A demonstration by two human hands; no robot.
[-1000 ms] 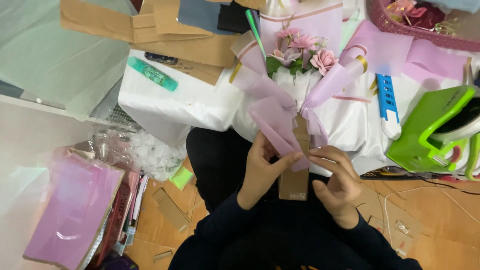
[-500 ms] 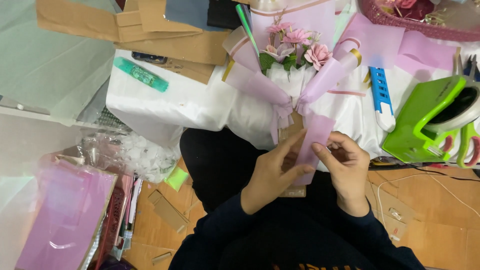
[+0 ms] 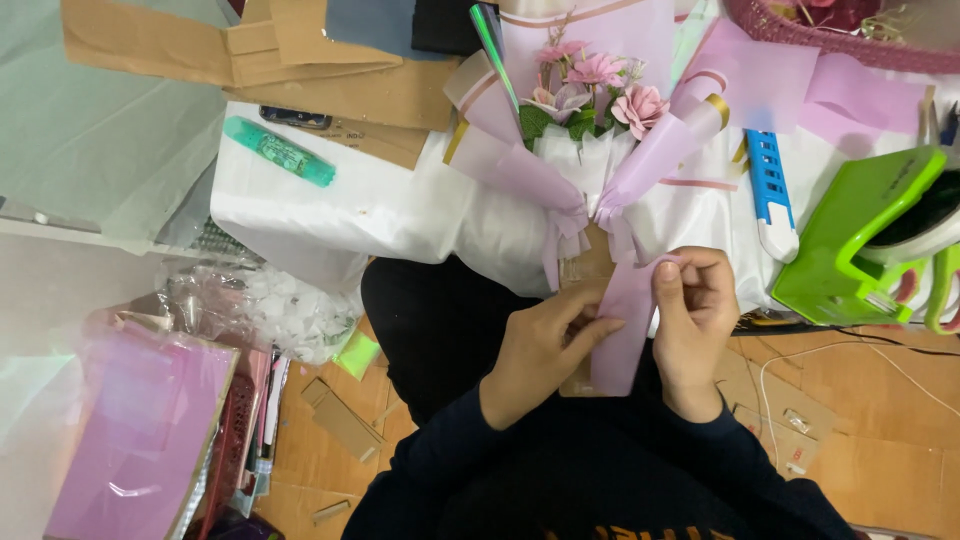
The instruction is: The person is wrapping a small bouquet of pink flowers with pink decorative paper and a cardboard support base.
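At the far left, by your knee, a glossy pink sheet in a clear sleeve [image 3: 135,430] lies on the floor, with a crumpled clear plastic bag [image 3: 265,310] just above it. Further up, a teal tube [image 3: 278,151] rests on the white cloth [image 3: 330,215] that drapes the low table, with flat pieces of brown cardboard [image 3: 300,60] behind it.

Moving to the centre, the small bouquet [image 3: 590,95] of pink paper roses, wrapped in lilac and white paper, lies on the cloth with its stem end pointing toward you. Your left hand [image 3: 545,350] is closed around the brown stem wrap and presses its thumb on the lower part of a lilac paper strip [image 3: 625,330]. Your right hand [image 3: 695,320] pinches the upper edge of that same strip between thumb and fingers, holding it against the stem just below the bouquet's neck.

To the right of the bouquet, a blue and white utility knife [image 3: 770,190] lies on the cloth. Beyond it stands a bright green tape dispenser [image 3: 860,245], and a pink woven basket [image 3: 840,35] sits at the top right corner.
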